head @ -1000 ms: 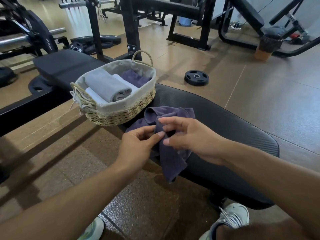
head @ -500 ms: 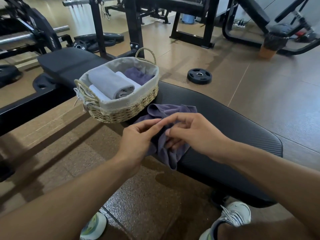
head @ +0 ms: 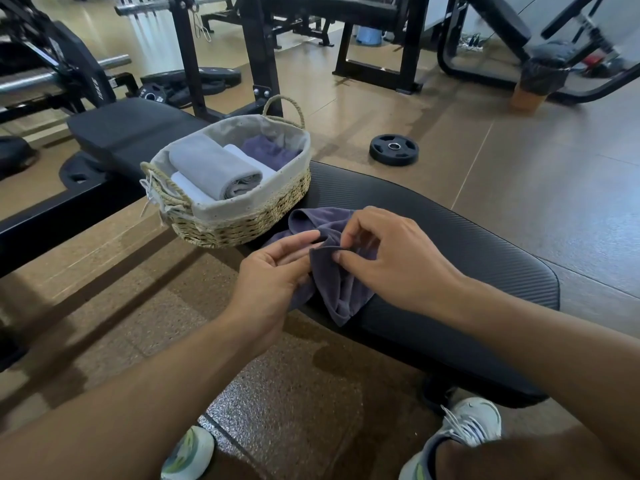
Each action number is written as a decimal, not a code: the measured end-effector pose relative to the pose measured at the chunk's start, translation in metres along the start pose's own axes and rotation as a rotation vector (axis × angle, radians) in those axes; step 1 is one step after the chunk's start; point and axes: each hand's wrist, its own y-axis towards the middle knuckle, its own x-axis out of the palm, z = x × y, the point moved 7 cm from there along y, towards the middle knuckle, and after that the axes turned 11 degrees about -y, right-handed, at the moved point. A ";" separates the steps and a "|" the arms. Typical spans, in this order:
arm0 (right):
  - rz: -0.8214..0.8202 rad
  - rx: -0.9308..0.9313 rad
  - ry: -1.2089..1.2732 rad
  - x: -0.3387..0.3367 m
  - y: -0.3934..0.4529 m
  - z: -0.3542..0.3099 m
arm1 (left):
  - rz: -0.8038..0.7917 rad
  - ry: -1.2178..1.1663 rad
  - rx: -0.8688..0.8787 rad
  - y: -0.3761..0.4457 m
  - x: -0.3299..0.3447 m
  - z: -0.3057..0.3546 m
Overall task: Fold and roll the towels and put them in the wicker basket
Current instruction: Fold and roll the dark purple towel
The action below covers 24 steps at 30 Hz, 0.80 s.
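A crumpled dark purple towel (head: 341, 289) lies on the black padded bench (head: 450, 244), its lower end hanging over the near edge. My right hand (head: 388, 258) pinches a fold of it between thumb and fingers. My left hand (head: 273, 271) holds the cloth from the left, fingers stretched toward the same fold. Just beyond, the wicker basket (head: 242, 223) with a grey lining stands on the bench. It holds a rolled grey towel (head: 214, 166), a white roll (head: 249, 161) and a purple towel (head: 268, 152).
A second black bench (head: 131, 129) runs behind the basket. A weight plate (head: 393, 149) lies on the brown floor to the right. Black rack posts (head: 261, 53) and a barbell (head: 52, 72) stand at the back. My shoes (head: 464, 431) show below the bench.
Both hands have worked along the purple towel; my right hand now pinches a fold higher up, and less cloth hangs over the bench edge. The view has shifted slightly.
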 end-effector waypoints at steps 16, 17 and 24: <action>-0.037 -0.085 -0.025 0.006 0.007 0.005 | 0.048 -0.044 -0.034 -0.004 0.001 -0.003; -0.042 -0.070 -0.007 0.006 0.007 0.006 | 0.049 -0.054 -0.038 -0.005 0.001 -0.003; -0.055 -0.009 0.058 0.008 0.007 0.014 | 0.044 -0.027 -0.007 -0.008 0.004 0.001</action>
